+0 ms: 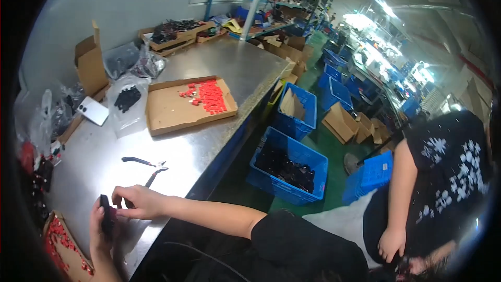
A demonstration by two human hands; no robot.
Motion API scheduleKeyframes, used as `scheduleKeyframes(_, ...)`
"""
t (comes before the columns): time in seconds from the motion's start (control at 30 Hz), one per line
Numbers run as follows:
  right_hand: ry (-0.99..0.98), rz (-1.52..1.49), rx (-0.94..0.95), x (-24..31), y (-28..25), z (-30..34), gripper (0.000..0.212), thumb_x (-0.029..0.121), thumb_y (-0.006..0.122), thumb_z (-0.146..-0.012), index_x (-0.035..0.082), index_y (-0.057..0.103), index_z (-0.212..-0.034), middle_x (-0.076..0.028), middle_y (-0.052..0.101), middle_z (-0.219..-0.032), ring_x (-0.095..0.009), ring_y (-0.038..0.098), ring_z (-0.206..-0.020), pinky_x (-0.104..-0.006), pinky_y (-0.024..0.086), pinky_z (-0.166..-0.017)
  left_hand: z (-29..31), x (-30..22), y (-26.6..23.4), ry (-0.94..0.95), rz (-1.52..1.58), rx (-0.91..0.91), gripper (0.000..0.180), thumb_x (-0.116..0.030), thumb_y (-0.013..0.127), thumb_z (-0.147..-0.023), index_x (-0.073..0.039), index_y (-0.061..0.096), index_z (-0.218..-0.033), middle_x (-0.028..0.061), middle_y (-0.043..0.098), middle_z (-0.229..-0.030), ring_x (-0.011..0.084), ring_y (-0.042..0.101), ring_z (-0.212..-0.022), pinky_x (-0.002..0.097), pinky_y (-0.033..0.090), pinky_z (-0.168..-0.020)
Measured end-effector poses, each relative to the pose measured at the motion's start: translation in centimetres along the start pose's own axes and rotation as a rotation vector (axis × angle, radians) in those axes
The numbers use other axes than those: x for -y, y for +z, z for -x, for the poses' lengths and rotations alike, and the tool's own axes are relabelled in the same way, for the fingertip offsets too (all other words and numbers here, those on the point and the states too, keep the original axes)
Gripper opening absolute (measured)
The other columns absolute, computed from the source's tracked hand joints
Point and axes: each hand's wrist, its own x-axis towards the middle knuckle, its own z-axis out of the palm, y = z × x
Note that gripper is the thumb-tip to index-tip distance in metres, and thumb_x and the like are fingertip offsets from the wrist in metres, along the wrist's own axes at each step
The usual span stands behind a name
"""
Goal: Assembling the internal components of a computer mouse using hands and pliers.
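My left hand is wrapped round a flat black plastic part, held upright over the near end of the metal workbench. Against its right side my right hand is closed, thumb and forefinger pinched on a small red piece that is partly hidden. Beyond my right hand lies a pair of cutting pliers with dark handles, jaws pointing right. A shallow cardboard tray farther along the bench carries many small red parts. Near my left forearm, another cardboard tray holds more red pieces.
A clear bag with black parts, a white phone and an upright cardboard box stand along the wall. Beyond the bench edge, a blue crate of black parts sits on the floor. A seated person is at right.
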Motion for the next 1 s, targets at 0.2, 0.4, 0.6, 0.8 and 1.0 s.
scheduleKeyframes(0.2,-0.058,0.133,0.089,-2.6,-0.1,0.6,0.027,0.015,0.07,-0.093,-0.001,0.061,-0.113,-0.021,0.069,-0.087,-0.038,0.071,-0.082,-0.0474,0.055,-0.076,-2.5,1.8,-3.1,0.079,-0.4,0.161,0.052,-0.032,0.062,-0.104,-0.003,0.052,-0.146,0.0092,0.058,-0.136,0.0193,0.056,-0.125,0.0333,0.044,-0.108)
scheduleKeyframes(0.4,-0.044,0.059,0.051,-1.2,-0.9,1.0,0.036,0.01,0.066,-0.092,0.001,0.064,-0.126,-0.022,0.071,-0.097,-0.036,0.072,-0.088,-0.0444,0.056,-0.08,-1.7,1.0,-1.3,0.205,-0.37,0.298,0.059,-0.028,0.064,-0.105,-0.002,0.043,-0.153,0.0104,0.056,-0.141,0.0196,0.056,-0.127,0.0334,0.043,-0.11)
scheduleKeyframes(0.6,-0.024,0.129,-0.009,-0.8,-0.6,1.0,0.024,0.013,0.067,-0.09,-0.003,0.066,-0.108,-0.023,0.07,-0.091,-0.037,0.07,-0.083,-0.0454,0.054,-0.077,-1.6,2.9,-1.4,0.259,-0.402,0.117,0.059,-0.031,0.063,-0.106,-0.003,0.04,-0.153,0.0144,0.059,-0.132,0.023,0.06,-0.119,0.0359,0.053,-0.098)
scheduleKeyframes(0.8,-0.269,0.24,-0.252,-1.3,-0.2,1.3,0.018,0.015,0.071,-0.087,-0.001,0.066,-0.092,-0.019,0.064,-0.081,-0.038,0.065,-0.075,-0.0458,0.051,-0.07,-1.4,1.8,-1.0,0.166,-0.436,0.099,0.057,-0.017,0.063,-0.105,0.0,0.041,-0.155,0.0125,0.058,-0.14,0.0185,0.058,-0.121,0.0311,0.047,-0.104)
scheduleKeyframes(1.0,-0.46,0.286,-0.379,4.5,-1.1,15.5,0.014,0.006,0.072,-0.078,0.005,0.067,-0.091,-0.01,0.067,-0.091,-0.031,0.063,-0.075,-0.0422,0.048,-0.068,11.7,1.9,6.3,0.369,-0.608,-0.352,0.065,-0.02,0.068,-0.101,-0.003,0.039,-0.156,0.0131,0.063,-0.133,0.0172,0.059,-0.107,0.0292,0.047,-0.091)
